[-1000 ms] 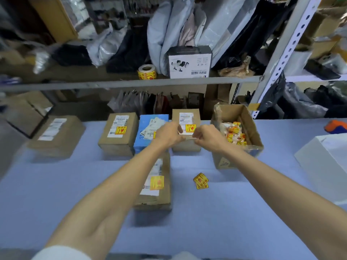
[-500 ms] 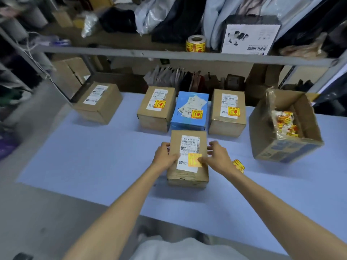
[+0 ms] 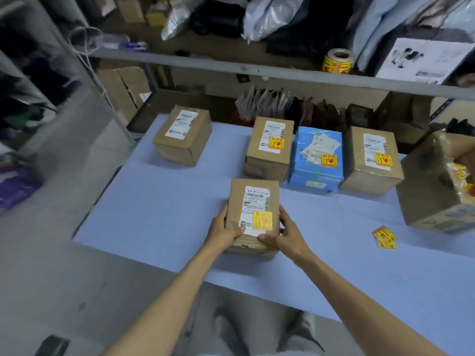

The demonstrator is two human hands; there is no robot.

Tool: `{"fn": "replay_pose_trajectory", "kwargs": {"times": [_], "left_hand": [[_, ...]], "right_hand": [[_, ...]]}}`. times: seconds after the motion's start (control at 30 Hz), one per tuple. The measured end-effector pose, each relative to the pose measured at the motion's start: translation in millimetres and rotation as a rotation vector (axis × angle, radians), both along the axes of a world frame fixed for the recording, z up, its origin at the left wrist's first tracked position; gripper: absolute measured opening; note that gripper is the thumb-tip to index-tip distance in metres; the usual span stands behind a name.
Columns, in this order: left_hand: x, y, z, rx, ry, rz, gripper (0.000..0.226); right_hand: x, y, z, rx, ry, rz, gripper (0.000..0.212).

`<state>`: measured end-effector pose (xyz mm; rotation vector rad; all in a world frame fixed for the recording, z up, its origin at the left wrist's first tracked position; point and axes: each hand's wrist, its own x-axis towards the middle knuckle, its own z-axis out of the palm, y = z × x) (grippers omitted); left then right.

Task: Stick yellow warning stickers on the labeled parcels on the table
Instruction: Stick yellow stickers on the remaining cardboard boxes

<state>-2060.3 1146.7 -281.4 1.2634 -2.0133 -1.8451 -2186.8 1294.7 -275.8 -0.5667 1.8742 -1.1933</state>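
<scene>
A brown parcel [image 3: 239,201] with a white label and a yellow warning sticker [image 3: 262,220] lies near the table's front. My left hand [image 3: 223,231] grips its left side and my right hand [image 3: 284,233] grips its right side, thumbs on the near top edge. Behind stand a brown parcel [image 3: 270,150], a blue parcel [image 3: 317,155] and another brown parcel [image 3: 370,160], each with a yellow sticker. A brown parcel [image 3: 183,136] at the far left carries only a white label. Loose yellow stickers [image 3: 384,237] lie on the table to the right.
The blue table [image 3: 159,206] ends at its left edge beside a grey floor. An open cardboard box [image 3: 431,191] with more stickers stands at the right. A sticker roll [image 3: 338,61] sits on the shelf above, among bags and boxes.
My hands left the back-row parcel and came down onto the near parcel, first touching its top, now gripping both sides. The view swung left and down.
</scene>
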Motion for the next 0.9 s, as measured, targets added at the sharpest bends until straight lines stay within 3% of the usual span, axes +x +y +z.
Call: {"fn": "replay_pose_trajectory", "kwargs": {"times": [0.13, 0.3, 0.43, 0.6, 0.7, 0.9], "left_hand": [[33, -54, 0, -0.019, -0.061, 0.088, 0.079], [30, -116, 17, -0.053, -0.072, 0.182, 0.066], [-1, -163, 31, -0.044, -0.065, 0.123, 0.068], [-42, -200, 44, -0.074, -0.052, 0.009, 0.063], [-68, -220, 43, -0.116, -0.042, -0.056, 0.056], [-118, -255, 13, -0.209, -0.106, -0.221, 0.063]], "right_hand": [[31, -56, 6, -0.074, -0.006, 0.016, 0.086], [26, -125, 17, -0.108, 0.016, 0.018, 0.072], [2, -173, 24, -0.135, 0.025, 0.002, 0.077], [-30, -205, 28, -0.139, 0.079, -0.059, 0.063], [-52, -226, 32, -0.083, 0.105, -0.081, 0.056], [-82, -269, 26, 0.107, 0.34, -0.159, 0.043]]}}
